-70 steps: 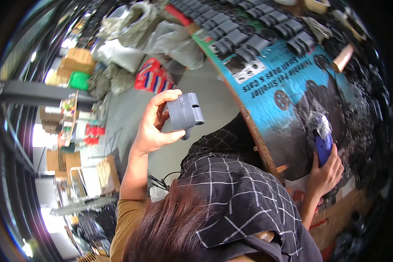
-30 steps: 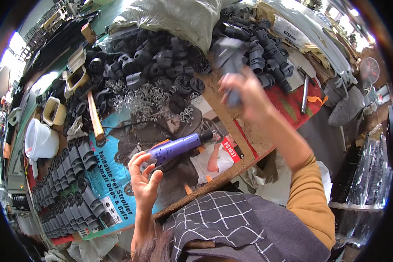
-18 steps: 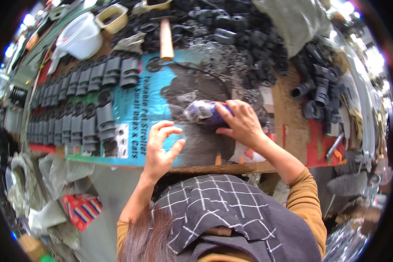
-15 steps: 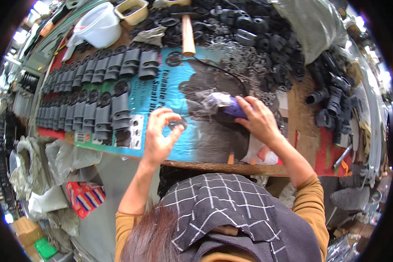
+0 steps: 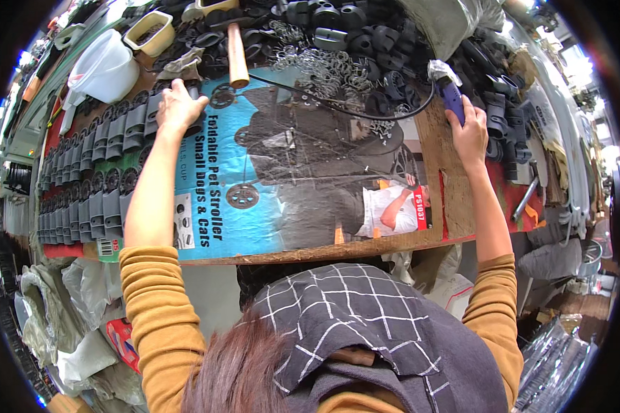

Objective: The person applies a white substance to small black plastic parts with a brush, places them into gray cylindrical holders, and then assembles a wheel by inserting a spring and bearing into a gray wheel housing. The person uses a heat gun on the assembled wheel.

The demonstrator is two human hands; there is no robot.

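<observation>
In the head view, my left hand (image 5: 179, 109) is at the right end of the back row of grey plastic parts (image 5: 136, 124). Its thumb and forefinger curve round the top of the end part, which the hand mostly covers. At the table's right side, my right hand (image 5: 470, 135) grips a purple electric screwdriver (image 5: 450, 96). Clear plastic wraps the tool's far end, and a black cord (image 5: 331, 103) loops from there across to the left. A second row of grey parts (image 5: 93, 210) lines the left front.
A wooden-handled hammer (image 5: 238, 58) lies at the back, beside metal clips (image 5: 331, 72) and black plastic fittings (image 5: 331, 38). A white tub (image 5: 105, 65) and a cream tray (image 5: 150, 34) stand back left. Printed cardboard (image 5: 248, 234) covers the tabletop. Small screws (image 5: 382, 129) lie right of centre.
My left hand has gone from the middle, where it pinched a small dark piece, to the back row at left. My right hand has carried the screwdriver to the right, stretching the cord.
</observation>
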